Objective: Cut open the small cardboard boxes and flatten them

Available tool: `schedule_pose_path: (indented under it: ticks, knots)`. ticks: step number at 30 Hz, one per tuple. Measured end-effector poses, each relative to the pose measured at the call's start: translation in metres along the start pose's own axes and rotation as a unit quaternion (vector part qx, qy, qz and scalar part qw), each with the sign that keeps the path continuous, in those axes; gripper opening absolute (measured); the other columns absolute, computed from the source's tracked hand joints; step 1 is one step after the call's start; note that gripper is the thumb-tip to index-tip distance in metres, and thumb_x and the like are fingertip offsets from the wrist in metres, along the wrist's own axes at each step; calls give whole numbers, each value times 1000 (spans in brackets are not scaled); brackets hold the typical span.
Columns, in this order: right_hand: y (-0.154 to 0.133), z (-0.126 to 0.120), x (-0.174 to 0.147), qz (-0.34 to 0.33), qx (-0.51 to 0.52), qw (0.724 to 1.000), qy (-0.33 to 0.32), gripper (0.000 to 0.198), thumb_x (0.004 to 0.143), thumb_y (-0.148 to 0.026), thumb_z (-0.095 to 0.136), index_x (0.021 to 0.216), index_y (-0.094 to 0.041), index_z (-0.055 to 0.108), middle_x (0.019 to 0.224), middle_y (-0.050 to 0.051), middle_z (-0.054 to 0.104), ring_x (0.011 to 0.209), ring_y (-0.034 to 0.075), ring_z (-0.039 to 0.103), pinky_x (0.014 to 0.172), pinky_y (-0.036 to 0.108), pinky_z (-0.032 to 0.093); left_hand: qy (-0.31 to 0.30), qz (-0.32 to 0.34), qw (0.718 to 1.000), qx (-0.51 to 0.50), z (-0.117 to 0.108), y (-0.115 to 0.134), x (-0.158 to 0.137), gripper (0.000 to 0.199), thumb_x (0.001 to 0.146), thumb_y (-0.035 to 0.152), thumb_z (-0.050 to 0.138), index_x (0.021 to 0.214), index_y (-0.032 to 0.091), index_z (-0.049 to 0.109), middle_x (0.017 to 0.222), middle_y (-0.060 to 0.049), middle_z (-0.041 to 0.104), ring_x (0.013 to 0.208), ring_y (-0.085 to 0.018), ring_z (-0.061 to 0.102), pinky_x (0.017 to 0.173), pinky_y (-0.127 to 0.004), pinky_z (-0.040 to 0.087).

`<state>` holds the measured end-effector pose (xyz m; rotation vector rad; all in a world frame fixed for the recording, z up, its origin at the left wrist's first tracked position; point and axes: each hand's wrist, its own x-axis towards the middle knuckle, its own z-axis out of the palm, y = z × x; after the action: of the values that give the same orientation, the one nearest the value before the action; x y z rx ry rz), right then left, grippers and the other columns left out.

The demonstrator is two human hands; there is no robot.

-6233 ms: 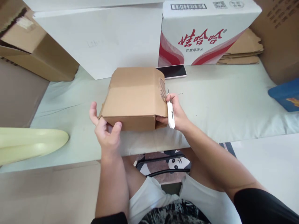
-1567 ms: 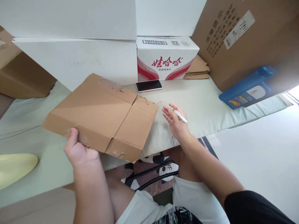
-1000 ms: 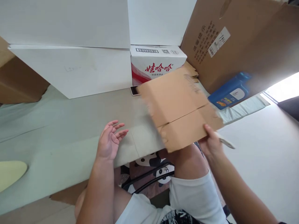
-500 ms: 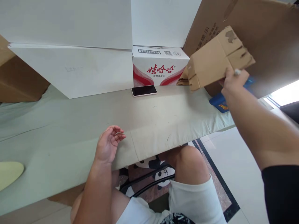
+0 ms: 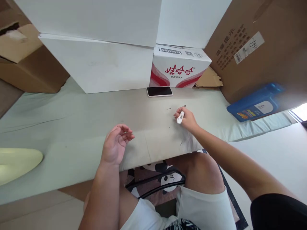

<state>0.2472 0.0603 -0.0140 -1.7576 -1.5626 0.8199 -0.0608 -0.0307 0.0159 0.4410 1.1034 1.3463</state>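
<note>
My right hand is closed around a small white-handled tool just above the green cloth. The tool's rounded white end points toward me, and a short dark tip shows past the fingers; its exact kind I cannot make out. My left hand hovers palm inward over the front of the cloth, fingers loosely curled and apart, holding nothing. Beyond the hands, a phone with a dark screen lies in front of a white and red carton. Flattened brown cardboard sits beside the carton's right end.
White panels stand along the back. A big brown cardboard sheet rises at the right, with a blue bottle in front of it. At left are a brown box and a pale yellow rounded object. The green cloth covers the surface.
My right hand has let go of the cardboard piece and come left and nearer, keeping the white tool. Cardboard now rests beside the carton. The view has turned; my left hand stays much the same.
</note>
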Motion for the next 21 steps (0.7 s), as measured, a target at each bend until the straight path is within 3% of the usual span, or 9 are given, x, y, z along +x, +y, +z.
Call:
schedule_pose_path:
  ticks: [5,9,13,15,18,21]
  knots:
    - [-82,59,-20,-162,-37,972,-166,34,77,-15,62,110,-25,59,110,5,77,93,21,73,91,40,56,-26,-39,996,77,3,-9,1,61,53,58,92,95,20,68,98,-2,70,84,-17,70,69,-29,59]
    - [-129,99,-25,-257,-64,928,-263,51,77,-6,53,124,-25,56,122,7,74,96,19,72,86,36,57,-35,-32,994,96,0,-11,2,62,57,56,89,99,18,64,80,1,67,60,-11,62,53,-23,46]
    - [-151,127,-22,-325,-95,875,-347,55,81,-6,48,132,-24,53,105,5,77,88,19,72,83,35,57,24,13,1000,-15,-10,-7,1,56,61,55,86,95,18,60,66,6,57,43,-4,45,42,-18,28]
    - [-160,140,-17,-333,-103,863,-365,62,82,-8,48,141,-25,49,100,3,77,84,19,72,81,35,57,56,16,993,-102,-16,-2,0,52,62,50,87,92,18,59,65,7,55,43,-3,42,42,-17,25]
    - [-177,165,-5,-329,-104,865,-365,72,84,-12,50,153,-26,38,105,4,78,72,17,69,75,35,58,123,17,965,-230,-25,6,2,42,68,39,86,87,18,56,68,7,55,46,-2,45,44,-16,28]
    - [-205,202,16,-334,-104,879,-324,61,84,-15,51,145,-23,48,108,7,78,73,17,69,78,36,59,202,28,929,-310,-33,14,3,31,76,30,80,86,19,53,71,7,54,48,-2,47,45,-15,32]
